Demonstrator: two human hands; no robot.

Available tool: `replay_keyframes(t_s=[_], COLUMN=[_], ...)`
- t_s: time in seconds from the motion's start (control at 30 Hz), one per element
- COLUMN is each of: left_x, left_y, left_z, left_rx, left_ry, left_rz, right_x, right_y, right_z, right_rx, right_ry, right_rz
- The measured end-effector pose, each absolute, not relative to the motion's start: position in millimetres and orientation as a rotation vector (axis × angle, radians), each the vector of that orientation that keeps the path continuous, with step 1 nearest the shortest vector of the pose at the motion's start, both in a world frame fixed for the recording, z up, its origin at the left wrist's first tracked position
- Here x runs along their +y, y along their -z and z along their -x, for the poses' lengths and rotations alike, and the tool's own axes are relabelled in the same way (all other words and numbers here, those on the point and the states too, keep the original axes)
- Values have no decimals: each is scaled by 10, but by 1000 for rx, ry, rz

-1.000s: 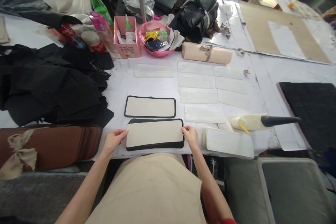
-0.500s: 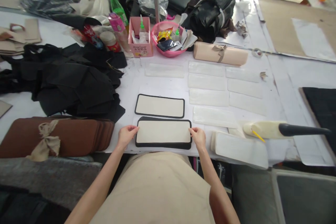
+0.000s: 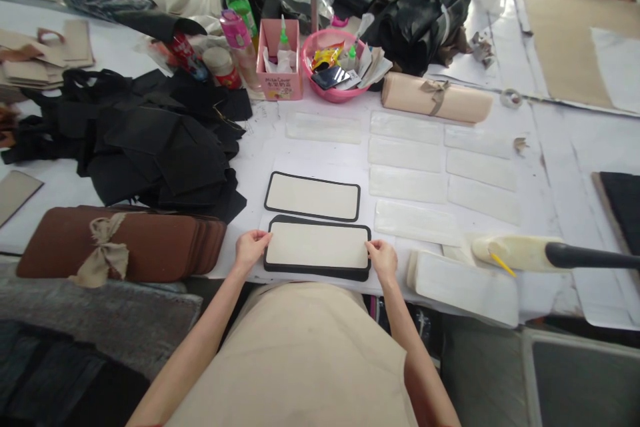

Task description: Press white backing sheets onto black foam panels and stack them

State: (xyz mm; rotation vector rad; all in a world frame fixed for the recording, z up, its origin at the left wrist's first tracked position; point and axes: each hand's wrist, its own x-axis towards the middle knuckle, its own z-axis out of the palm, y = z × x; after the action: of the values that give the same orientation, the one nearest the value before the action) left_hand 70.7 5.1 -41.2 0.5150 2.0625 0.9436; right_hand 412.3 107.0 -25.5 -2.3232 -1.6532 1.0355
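Observation:
In front of me lies a cream rectangular panel with a black border (image 3: pixel 317 245), on top of a stack of black pieces (image 3: pixel 320 273). My left hand (image 3: pixel 251 249) pinches the panel's left edge between thumb and fingers. At the opposite short edge, my right hand (image 3: pixel 382 257) has the same kind of pinch. A second black-bordered cream panel (image 3: pixel 313 197) lies flat just beyond, untouched. To the right of my right hand is a stack of white rectangular sheets (image 3: pixel 465 287).
Brown panels tied with cloth (image 3: pixel 165 247) and a heap of black pieces (image 3: pixel 160 140) lie left. Several translucent strips (image 3: pixel 407 185) rest right of centre. A black-handled cream tool (image 3: pixel 520 252) lies right. A pink box (image 3: pixel 280 85) and pink basin (image 3: pixel 335 95) stand behind.
The whole view has shifted slightly, so the table's things appear farther right. Both hands keep their pinch on the panel's edges; the panel itself stays in place on the stack.

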Motion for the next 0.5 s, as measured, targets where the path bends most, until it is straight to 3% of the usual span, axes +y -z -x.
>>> replay_keyframes(t_s=[0.5], left_x=[-25], left_y=[526], left_z=[-679], left_rx=[2279], left_ry=[-737], left_rz=[-779], right_x=[1006], right_y=[221], right_z=[-4076], right_rx=[-1773], right_ry=[-888], right_rz=[2310])
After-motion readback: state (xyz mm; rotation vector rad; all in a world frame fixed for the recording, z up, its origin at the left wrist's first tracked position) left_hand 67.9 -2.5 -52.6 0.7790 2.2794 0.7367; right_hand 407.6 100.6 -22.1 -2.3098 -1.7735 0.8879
